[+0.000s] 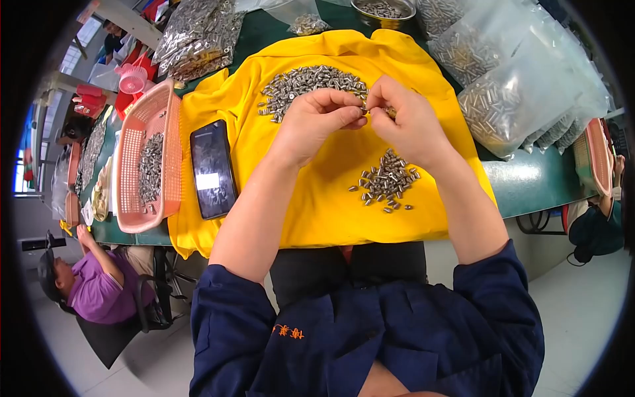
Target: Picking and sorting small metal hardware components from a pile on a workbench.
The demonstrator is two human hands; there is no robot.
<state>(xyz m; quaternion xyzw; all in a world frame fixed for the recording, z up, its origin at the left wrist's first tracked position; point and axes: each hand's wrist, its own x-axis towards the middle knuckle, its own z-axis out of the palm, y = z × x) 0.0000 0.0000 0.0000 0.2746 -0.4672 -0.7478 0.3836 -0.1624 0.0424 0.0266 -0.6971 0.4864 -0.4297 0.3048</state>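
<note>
Over the yellow cloth (pixel 264 185) my two hands meet, fingertips almost touching. My left hand (pixel 317 122) is closed in a pinch on a small metal piece, mostly covered by the fingers. My right hand (pixel 403 119) is closed too, thumb and forefinger pinched by the same spot; what it grips is hidden, with a brassy bit showing near its palm. Beyond my left hand spreads a large pile of small silvery metal cylinders (pixel 307 81). A smaller pile of similar cylinders (pixel 389 177) lies nearer me, below my right hand.
A dark phone (pixel 213 169) lies left on the cloth, beside a pink basket (pixel 173 165) holding metal parts. Clear bags of parts (pixel 493 106) crowd the right; another bag (pixel 202 40) and a metal bowl (pixel 383 18) stand at the back. A person in purple (pixel 99 284) sits far left.
</note>
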